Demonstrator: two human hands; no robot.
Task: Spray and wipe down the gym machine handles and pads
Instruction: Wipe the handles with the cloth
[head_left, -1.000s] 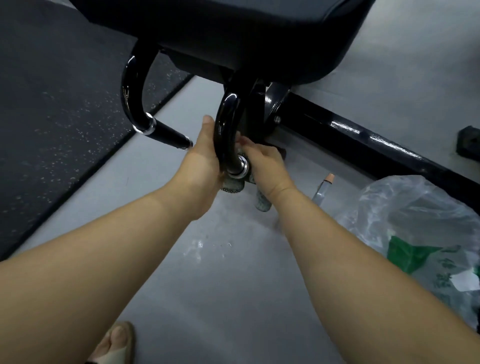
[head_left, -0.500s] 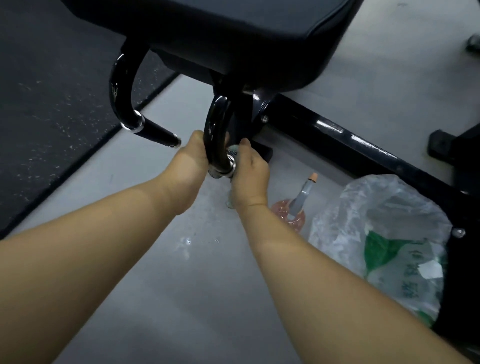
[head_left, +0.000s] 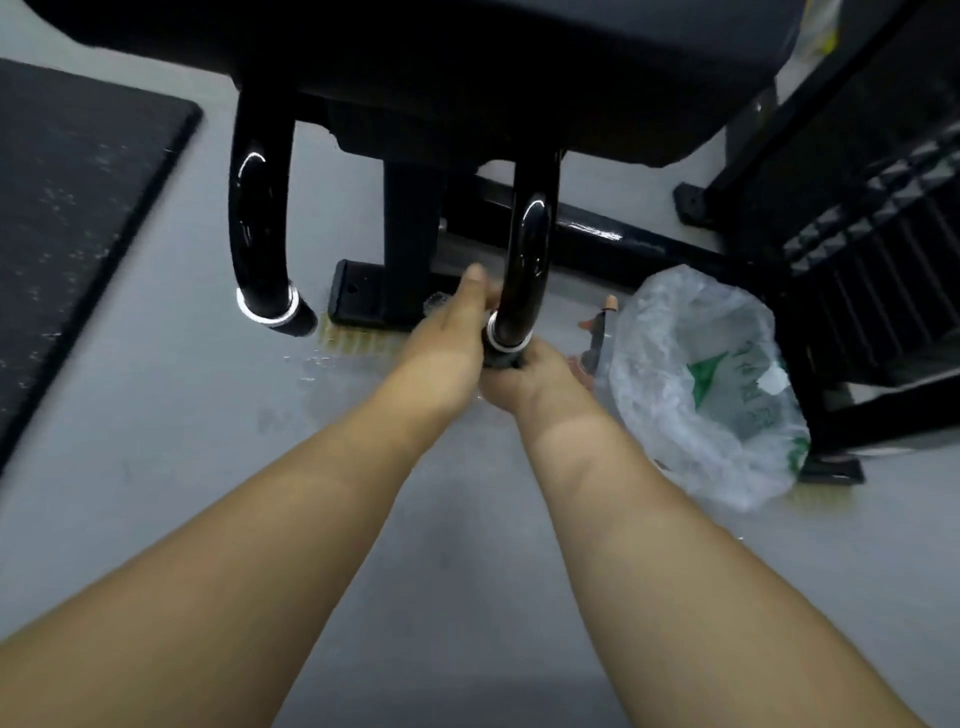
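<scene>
Right hand (head_left: 530, 383) grip clasps handle (head_left: 527, 249) end; left hand (head_left: 451, 328) grip unclear; bag (head_left: 675, 332) print illegible.

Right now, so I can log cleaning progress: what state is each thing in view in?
held handle: gripped at its lower end
right hand: grips that end
left hand: against it, fingers hidden
other handle: untouched
plastic bag: open, on floor
spray bottle: on floor, unheld
</scene>
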